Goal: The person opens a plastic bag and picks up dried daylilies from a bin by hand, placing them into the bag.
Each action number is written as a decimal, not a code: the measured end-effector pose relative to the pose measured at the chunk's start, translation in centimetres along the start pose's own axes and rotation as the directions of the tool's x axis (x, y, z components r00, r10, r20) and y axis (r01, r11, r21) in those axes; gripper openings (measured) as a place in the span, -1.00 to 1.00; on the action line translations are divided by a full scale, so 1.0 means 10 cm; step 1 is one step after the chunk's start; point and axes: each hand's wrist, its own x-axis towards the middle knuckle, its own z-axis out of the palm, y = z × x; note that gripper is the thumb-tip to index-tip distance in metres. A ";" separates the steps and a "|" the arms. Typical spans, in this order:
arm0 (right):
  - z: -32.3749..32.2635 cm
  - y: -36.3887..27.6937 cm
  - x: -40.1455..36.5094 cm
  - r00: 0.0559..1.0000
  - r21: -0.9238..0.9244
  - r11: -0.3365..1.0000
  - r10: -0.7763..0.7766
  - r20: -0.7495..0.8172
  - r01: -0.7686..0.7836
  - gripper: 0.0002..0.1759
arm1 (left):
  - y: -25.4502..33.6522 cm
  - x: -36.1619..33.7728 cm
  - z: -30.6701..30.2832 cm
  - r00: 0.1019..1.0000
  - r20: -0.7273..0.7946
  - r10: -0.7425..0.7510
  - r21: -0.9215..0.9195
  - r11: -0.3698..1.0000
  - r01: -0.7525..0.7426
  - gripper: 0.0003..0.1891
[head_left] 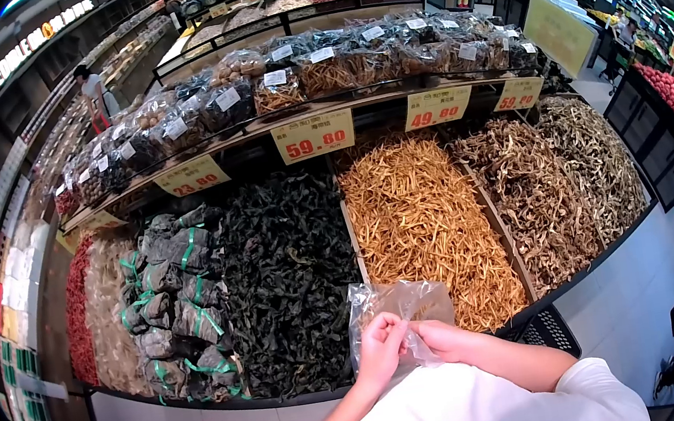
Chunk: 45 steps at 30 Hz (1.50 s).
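Near the front edge of the dried-goods display, my left hand (383,344) and my right hand (439,339) meet at a clear plastic bag (427,299), fingers closed on its gathered part. The bag spreads out beyond my fingers; what it holds is hard to make out. Behind it lie a heap of golden-brown dried strips (418,208) and, to the left, a heap of black dried pieces (290,277).
Brown dried mushrooms (527,184) fill the bins at right; green-tied grey bundles (187,249) lie at left. Price signs (314,136) line a shelf of packed bags (326,74). A black basket (548,333) is by my right arm. A person (95,98) stands far left.
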 end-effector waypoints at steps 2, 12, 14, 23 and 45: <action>-0.08 0.06 0.19 0.993 -0.154 0.985 -0.067 0.096 0.081 -0.81 | 0.01 -0.02 0.01 1.000 0.016 0.017 0.004 1.000 -0.017 -0.89; -0.14 0.15 0.35 0.962 -0.472 0.841 -0.200 0.184 0.265 -0.81 | 0.03 -0.08 -0.06 0.997 0.035 0.075 0.038 0.996 -0.076 -0.89; 0.09 -0.04 0.00 0.938 -0.848 0.432 -0.286 0.194 0.307 -0.73 | 0.04 -0.08 -0.06 0.997 0.027 0.078 0.040 0.996 -0.079 -0.89; -0.25 -0.47 -0.58 0.877 -0.829 0.383 -0.417 0.239 0.408 -0.77 | 0.00 -0.05 -0.02 0.999 -0.031 0.019 0.005 1.000 -0.018 -0.90; -0.75 -1.74 0.27 0.423 -0.962 0.067 -0.889 -0.178 -0.265 -0.42 | 0.00 -0.06 -0.05 0.999 -0.029 0.026 0.016 1.000 -0.025 -0.89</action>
